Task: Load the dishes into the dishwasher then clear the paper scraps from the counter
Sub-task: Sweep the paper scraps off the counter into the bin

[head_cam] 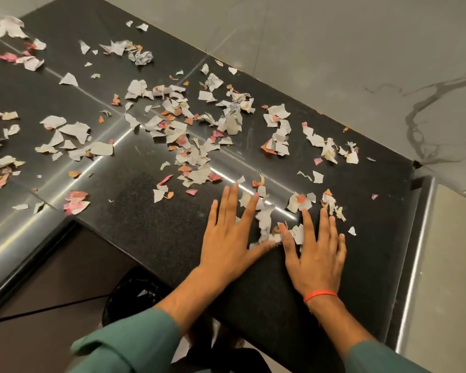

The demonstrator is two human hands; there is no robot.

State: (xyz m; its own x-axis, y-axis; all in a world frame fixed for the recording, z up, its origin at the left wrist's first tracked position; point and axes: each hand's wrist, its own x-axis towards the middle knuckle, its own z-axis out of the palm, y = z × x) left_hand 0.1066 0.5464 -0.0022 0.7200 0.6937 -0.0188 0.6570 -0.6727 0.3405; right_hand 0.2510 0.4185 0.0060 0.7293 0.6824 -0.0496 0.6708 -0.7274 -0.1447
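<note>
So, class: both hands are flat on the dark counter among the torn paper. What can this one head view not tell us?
- Dishwasher and dishes: out of frame.
- Black bin below the counter: the left forearm hides part; contents too dark.
- Print on the paper scraps: too small.
- Scraps at the left edge: cut off.

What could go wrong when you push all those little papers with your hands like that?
1. The left hand and right hand lie flat with fingers spread around a small pile of scraps, so bits could slip out between the fingers.
2. The black bin sits below the counter edge, off to the left of the pile; scraps swept straight back may miss it and land on the floor.
3. Most scraps lie scattered far back, so some may get left.
</note>
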